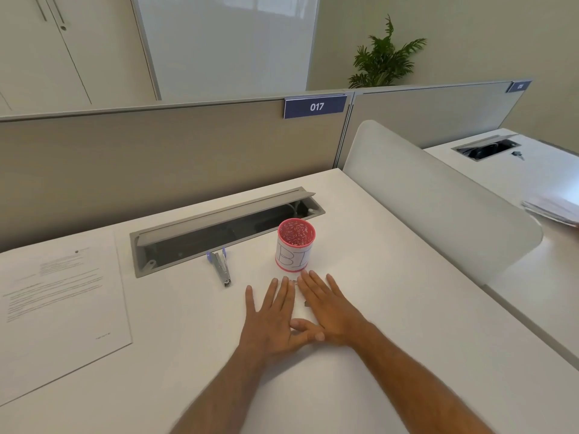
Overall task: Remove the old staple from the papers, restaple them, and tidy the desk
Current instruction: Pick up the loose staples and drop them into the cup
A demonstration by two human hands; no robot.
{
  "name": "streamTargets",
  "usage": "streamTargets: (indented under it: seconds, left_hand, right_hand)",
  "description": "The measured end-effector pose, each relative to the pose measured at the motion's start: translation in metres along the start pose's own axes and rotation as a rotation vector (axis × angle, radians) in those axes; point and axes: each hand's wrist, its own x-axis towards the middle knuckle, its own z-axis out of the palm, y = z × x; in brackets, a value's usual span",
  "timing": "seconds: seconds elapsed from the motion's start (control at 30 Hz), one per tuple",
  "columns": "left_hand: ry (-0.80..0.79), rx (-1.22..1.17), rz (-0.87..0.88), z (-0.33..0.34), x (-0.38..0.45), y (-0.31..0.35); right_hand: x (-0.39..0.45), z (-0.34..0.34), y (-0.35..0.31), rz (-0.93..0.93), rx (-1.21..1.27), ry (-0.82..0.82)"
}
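Printed papers (59, 305) lie flat at the left of the white desk (188, 355). A small silver stapler with purple trim (220, 268) rests near the desk's cable tray. A pink cup with a white label (295, 245) stands upright just beyond my fingertips. My left hand (272, 321) and my right hand (329, 311) lie flat on the desk side by side, fingers spread, thumbs overlapping, holding nothing. A small dark bit (307, 304) lies on the desk by my right index finger; I cannot tell what it is.
A grey cable tray (219, 227) with its lid raised runs along the back. A beige partition (156, 158) bounds the far edge; a white curved divider (438, 198) bounds the right. A paper stack (551, 209) lies on the neighbouring desk.
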Motion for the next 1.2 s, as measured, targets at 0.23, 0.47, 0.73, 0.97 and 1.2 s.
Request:
streamTargets:
  seconds: [0.23,0.47,0.73,0.97,1.2]
  left_hand:
    - [0.003,-0.022,0.148,-0.001,-0.010,-0.009]
    - [0.162,-0.375,0.020,-0.004,-0.006,-0.018]
    - [0.114,-0.429,-0.141,-0.012,0.011,0.000]
    - [0.076,-0.434,-0.185,-0.014,0.018,0.015]
    - [0.062,-0.452,-0.193,-0.016,0.020,0.018]
  right_hand:
    - [-0.013,0.006,0.002,-0.112,0.114,0.109]
    - [-0.018,-0.013,0.005,0.097,0.419,0.262]
    - [0.001,-0.035,-0.027,-0.031,-0.012,-0.045]
    - [0.009,-0.042,-0.033,0.032,-0.021,-0.050]
    - [0.005,-0.065,-0.023,0.231,0.349,0.105]
